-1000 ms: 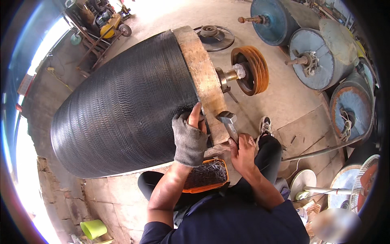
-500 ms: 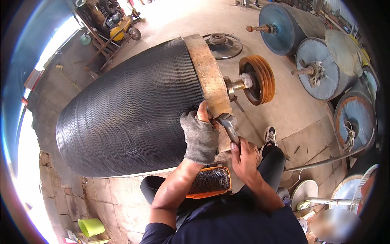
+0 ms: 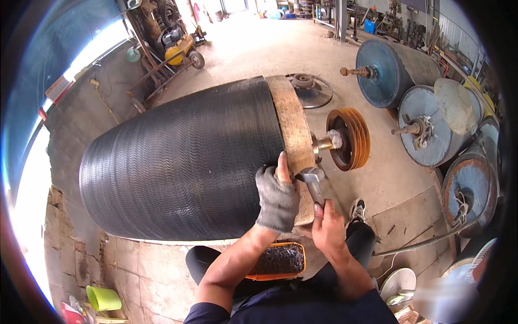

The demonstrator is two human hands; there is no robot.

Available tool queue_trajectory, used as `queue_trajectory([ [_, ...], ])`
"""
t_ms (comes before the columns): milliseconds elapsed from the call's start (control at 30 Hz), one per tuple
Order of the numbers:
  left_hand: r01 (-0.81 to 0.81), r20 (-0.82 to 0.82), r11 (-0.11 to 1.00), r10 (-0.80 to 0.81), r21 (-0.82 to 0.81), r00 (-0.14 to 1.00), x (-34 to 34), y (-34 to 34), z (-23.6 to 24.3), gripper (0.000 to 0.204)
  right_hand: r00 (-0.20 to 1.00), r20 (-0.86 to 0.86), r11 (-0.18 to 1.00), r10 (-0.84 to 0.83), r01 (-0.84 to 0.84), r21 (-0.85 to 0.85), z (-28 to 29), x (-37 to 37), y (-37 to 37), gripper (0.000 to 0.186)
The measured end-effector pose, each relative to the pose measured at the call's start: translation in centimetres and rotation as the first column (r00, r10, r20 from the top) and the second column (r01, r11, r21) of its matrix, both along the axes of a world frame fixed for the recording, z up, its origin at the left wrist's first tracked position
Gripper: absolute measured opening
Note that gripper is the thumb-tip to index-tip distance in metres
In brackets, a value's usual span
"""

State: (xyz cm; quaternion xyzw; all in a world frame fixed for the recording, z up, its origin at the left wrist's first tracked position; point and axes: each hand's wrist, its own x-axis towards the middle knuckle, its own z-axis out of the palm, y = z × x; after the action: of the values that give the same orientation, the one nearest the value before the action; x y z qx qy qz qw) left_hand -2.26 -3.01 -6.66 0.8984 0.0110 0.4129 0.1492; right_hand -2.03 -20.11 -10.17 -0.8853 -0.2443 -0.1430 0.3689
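Observation:
A large black drum (image 3: 178, 162) with finely ridged covering lies across the middle, ending in a pale wooden band (image 3: 291, 119). My left hand (image 3: 278, 197), in a grey glove with bare fingertips, rests at that boundary, its index finger extended and the others curled over something I cannot make out. My right hand (image 3: 329, 227) grips a metal hammer (image 3: 314, 189), whose head lies just right of my left fingers, against or just above the wood. An orange tray (image 3: 301, 258) holding thin metal pieces, possibly nails, sits below, between my legs.
A rusty grooved pulley (image 3: 359, 137) is on the drum's shaft. Several blue drums (image 3: 377, 75) line the right side beside a long bar. A flat wheel (image 3: 307, 89) lies behind, a yellow machine (image 3: 175, 54) stands upper left, and a green bucket (image 3: 102, 297) lower left.
The view has tilted up, showing more of the workshop behind. The hammer head has come closer to my left fingers at the wooden band; my left hand stays at the same boundary.

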Motion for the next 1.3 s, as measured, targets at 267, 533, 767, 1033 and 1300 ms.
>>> queue_trajectory([
  [267,0.163,-0.204,0.984,-0.147,0.066,0.968,-9.2,-2.5,-5.6,0.057,0.999,0.048,0.998,0.015,-0.013,-0.054,-0.5,0.5,0.3,0.024],
  [533,0.517,-0.479,0.851,-0.494,-0.093,0.726,-12.9,-3.3,-14.5,0.047,0.998,-0.054,0.991,-0.037,0.03,-0.129,-0.1,0.1,0.3,0.021],
  [767,0.406,-0.822,0.908,-0.312,-0.109,0.477,-11.7,-4.9,-14.5,0.043,0.955,0.293,0.704,0.046,-0.239,0.669,-1.0,-0.9,0.5,0.034],
  [1033,0.4,-0.517,0.903,-0.421,-0.158,0.745,-12.9,-4.5,-18.2,0.024,0.983,-0.022,0.783,0.182,-0.131,0.608,-1.8,-1.7,-0.8,0.029],
  [1300,0.486,-0.292,0.846,-0.533,-0.222,0.794,-11.9,-3.0,-10.8,0.017,0.994,-0.094,0.999,0.053,-0.054,-0.003,-0.8,1.1,0.0,0.03],
])
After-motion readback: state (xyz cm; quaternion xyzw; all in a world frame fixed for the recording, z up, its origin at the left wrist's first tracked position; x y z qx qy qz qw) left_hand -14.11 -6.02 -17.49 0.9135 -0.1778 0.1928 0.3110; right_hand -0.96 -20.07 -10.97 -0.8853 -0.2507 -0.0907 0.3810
